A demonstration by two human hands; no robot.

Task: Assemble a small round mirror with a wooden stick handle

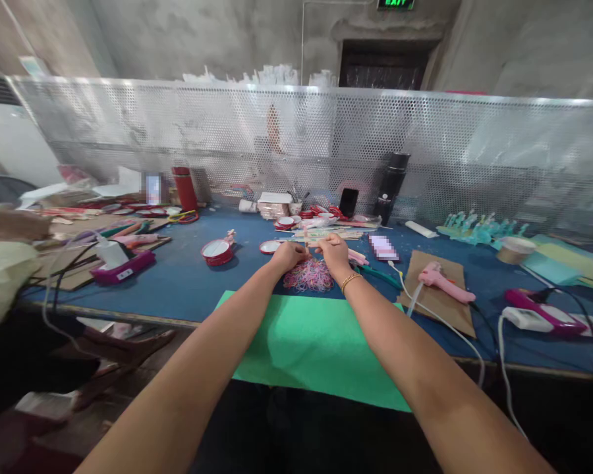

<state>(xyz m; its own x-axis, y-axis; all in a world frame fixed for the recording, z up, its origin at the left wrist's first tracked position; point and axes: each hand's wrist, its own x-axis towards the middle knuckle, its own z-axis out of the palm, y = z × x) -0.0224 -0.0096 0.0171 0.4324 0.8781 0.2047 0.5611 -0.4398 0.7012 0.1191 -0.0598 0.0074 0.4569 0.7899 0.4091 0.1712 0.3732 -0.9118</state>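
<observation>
My left hand (291,255) is closed in a pinch at a thin pale stick (306,239) that stands up between my hands. My right hand (334,253), with a gold bracelet at the wrist, is pinched just beside it; what its fingertips grip is too small to make out. Right below both hands lies a tangled heap of thin multicoloured loops (308,276), like small elastic bands. A green sheet (316,342) hangs over the table's front edge under my forearms. Several more pale sticks (340,234) lie just beyond my hands.
Red-rimmed round pieces (217,252) stand left of my hands. On the right are a phone (383,247), a pink glue gun (442,282) on cardboard, cables and a purple power strip (543,313). A black flask (393,187) stands behind. Another person's sleeve (2,280) is at far left.
</observation>
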